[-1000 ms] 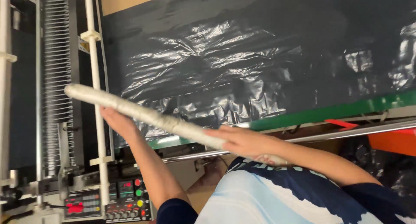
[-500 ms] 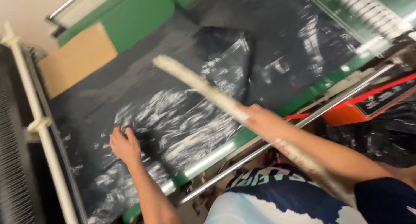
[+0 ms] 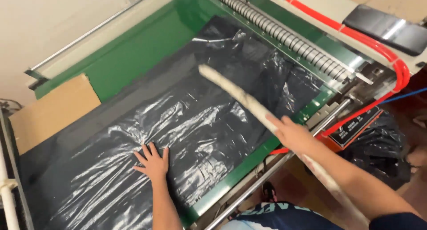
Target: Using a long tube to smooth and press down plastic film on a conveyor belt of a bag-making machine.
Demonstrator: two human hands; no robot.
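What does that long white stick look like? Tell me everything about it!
The long white stick is a thin, straight rod that looks wrapped in off-white tape or cloth, with grubby grey smudges. The right hand grips it around its middle. It slants across the picture: its rounded far tip hangs over the black plastic sheet on the green machine bed, and whether it touches the sheet cannot be told. Its near end runs back along the person's forearm toward the bottom right corner. It looks slightly blurred.

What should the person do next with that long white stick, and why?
Probably lower the stick onto the black plastic sheet and sweep it flat. The sheet looks wrinkled and shiny, the left hand presses it down flat, and the right hand holds the stick just above it.
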